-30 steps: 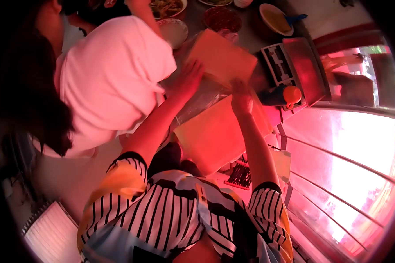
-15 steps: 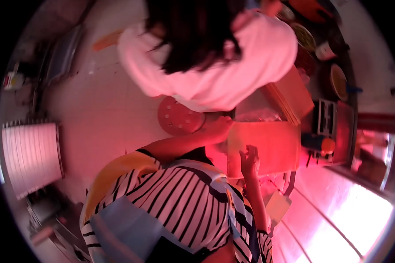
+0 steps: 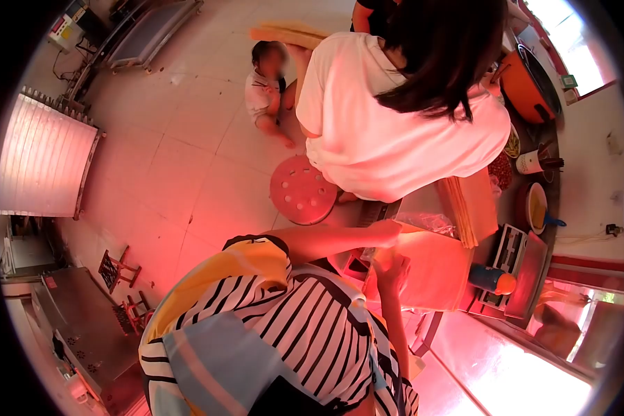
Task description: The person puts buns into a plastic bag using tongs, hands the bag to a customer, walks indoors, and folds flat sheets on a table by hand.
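Note:
My left hand (image 3: 383, 234) is at the upper left corner of a flat orange-tinted sheet or stack (image 3: 430, 270), fingers closed; what they grip, if anything, is too small to tell. Just below it, my right hand (image 3: 392, 269) lies over the left part of the same sheet, its fingers drawn together near the left hand. Beyond the sheet lies clear plastic film (image 3: 430, 222). A thicker layered stack (image 3: 469, 208) stands to the upper right, beside the co-worker in a white shirt (image 3: 395, 125).
A small child (image 3: 265, 97) is on the tiled floor near a round red stool (image 3: 302, 190). A scale (image 3: 503, 267), a blue bottle with an orange cap (image 3: 491, 279), bowls (image 3: 536, 206) and a large orange pot (image 3: 523, 87) line the right side.
My view has swung left. Both hands have left the far stack for the nearer sheet, and the right hand, open half a second ago, has come close to the left. The co-worker holds a long piece.

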A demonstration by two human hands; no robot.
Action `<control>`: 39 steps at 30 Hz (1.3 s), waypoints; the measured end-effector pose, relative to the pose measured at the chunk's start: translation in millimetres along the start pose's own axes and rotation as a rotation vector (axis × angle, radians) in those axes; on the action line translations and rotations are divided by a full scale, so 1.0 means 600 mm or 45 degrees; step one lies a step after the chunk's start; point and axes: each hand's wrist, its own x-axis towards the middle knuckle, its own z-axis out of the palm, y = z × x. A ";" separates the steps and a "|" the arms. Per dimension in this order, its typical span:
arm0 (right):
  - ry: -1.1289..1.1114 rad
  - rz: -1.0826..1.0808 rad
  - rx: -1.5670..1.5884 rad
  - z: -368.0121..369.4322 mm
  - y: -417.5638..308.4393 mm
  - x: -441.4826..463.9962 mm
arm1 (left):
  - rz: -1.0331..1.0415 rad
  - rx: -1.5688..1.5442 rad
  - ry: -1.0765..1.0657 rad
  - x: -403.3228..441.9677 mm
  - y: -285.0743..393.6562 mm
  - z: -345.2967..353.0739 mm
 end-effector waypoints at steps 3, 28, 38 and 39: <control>0.011 0.062 0.029 0.003 -0.011 -0.002 | -0.043 -0.487 -0.343 0.005 0.025 -0.024; -0.034 -0.224 0.801 -0.200 0.075 -0.058 | 1.175 0.106 -0.486 0.118 0.070 -0.028; 0.082 0.225 0.043 -0.112 0.245 -0.028 | 0.472 -0.116 -0.448 0.102 -0.014 0.049; 0.166 0.273 0.002 -0.103 0.258 -0.014 | 0.398 -0.071 -0.434 0.105 0.000 0.057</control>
